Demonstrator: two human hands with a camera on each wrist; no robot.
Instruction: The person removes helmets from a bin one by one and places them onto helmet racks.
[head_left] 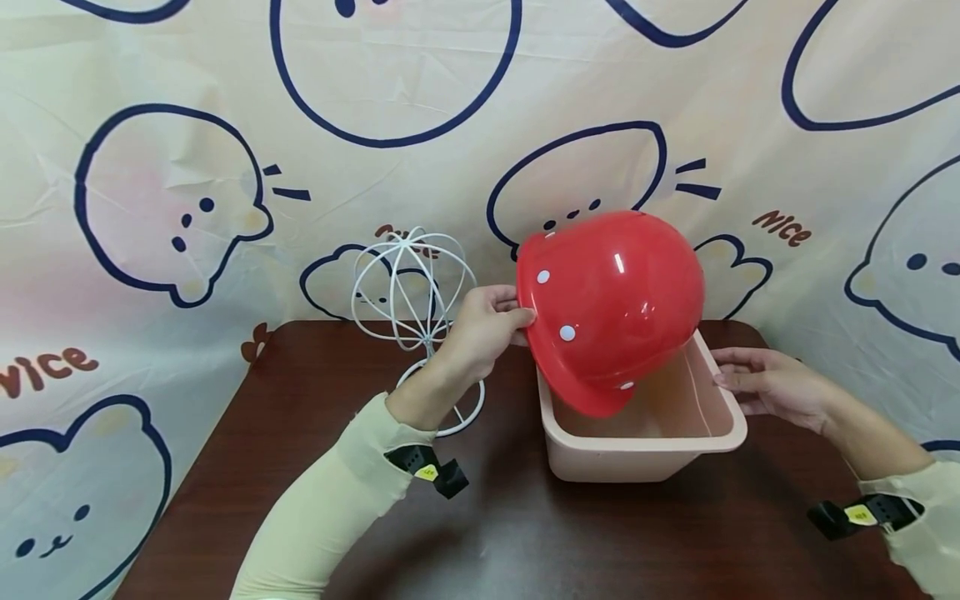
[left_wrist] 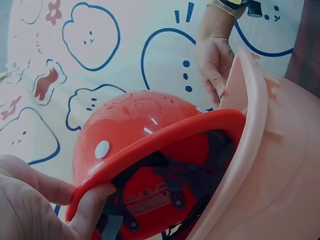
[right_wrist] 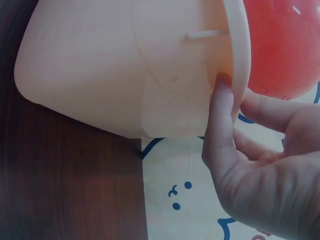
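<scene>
A red hard hat (head_left: 622, 292) with white round studs is tilted over the mouth of a pale pink plastic bin (head_left: 622, 458). My left hand (head_left: 487, 329) pinches the hat's brim at its left edge, thumb on one side and fingers on the other. In the left wrist view the dark inner straps (left_wrist: 190, 175) of the hat show. My right hand (head_left: 772, 387) grips the bin's right rim; the right wrist view has its fingers (right_wrist: 220, 117) hooked around that rim. Part of the bin's inside is hidden by the hat.
A white wire stand (head_left: 408, 287) with a round cage top and ring base stands left of the bin, behind my left forearm. Both rest on a dark brown wooden table (head_left: 315, 467). A cartoon-printed cloth (head_left: 225, 350) hangs right behind the table.
</scene>
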